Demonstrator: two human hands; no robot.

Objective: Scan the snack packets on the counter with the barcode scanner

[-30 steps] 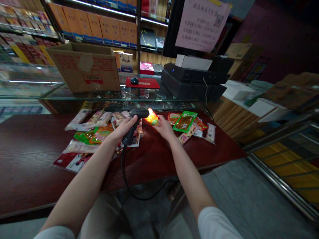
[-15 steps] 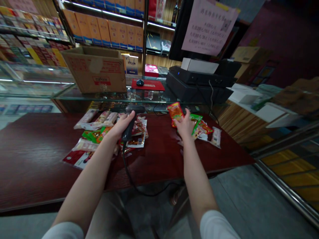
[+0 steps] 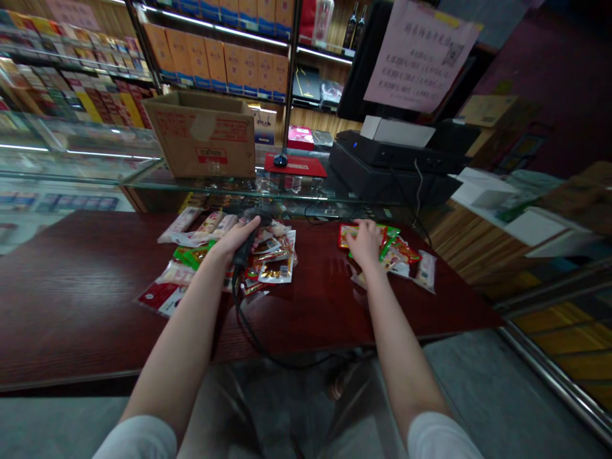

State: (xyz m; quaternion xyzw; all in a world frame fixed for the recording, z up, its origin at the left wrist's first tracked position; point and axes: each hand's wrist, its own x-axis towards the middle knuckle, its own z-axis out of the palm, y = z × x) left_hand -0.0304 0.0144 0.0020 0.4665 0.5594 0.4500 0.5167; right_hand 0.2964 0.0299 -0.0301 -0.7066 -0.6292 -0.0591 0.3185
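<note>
Your left hand grips a black handheld barcode scanner above a pile of snack packets on the dark red desk, its cable drooping past the front edge. Your right hand is over a red snack packet; whether the fingers pinch it you cannot tell. A green-edged packet and a pale wrapped bar lie near that hand. Behind, on the glass display case, stand an open cardboard box and a black mouse on a red mat.
</note>
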